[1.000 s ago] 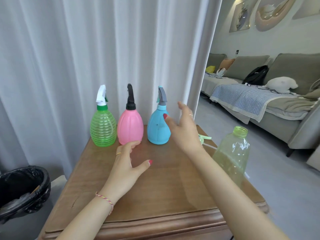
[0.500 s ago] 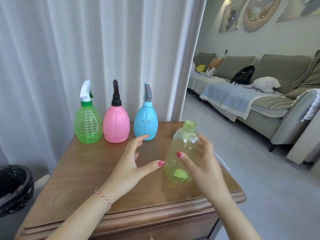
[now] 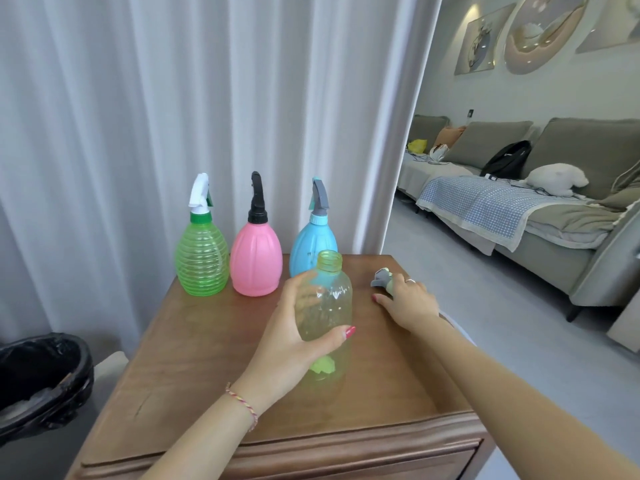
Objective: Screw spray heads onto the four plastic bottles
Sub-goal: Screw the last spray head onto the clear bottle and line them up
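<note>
- Wooden bench (image 3: 194, 393) by a white curtain, sofa room off to the right; your hands work at its middle.
- Nearest: your left hand (image 3: 294, 344) is wrapped round the belly of the clear yellow-green bottle (image 3: 327, 306), thumb across the front, bottle upright on the bench, neck bare and threaded.
- Looks empty, thin-walled plastic: judge it light, springy, easy to dent or tip. Hold the mid-body firmly, don't squeeze hard.
- Beside it, further right: your right hand (image 3: 405, 299) lies curled over the loose spray head (image 3: 382, 277) on the bench; a full grip can't be told from here.
- Take that head by its collar, not the trigger; a dip tube likely hangs from it, so feed that in first.
- Far edge: green ribbed bottle (image 3: 201, 258), pink bottle (image 3: 255, 259), blue bottle (image 3: 310, 244), all capped already.
</note>
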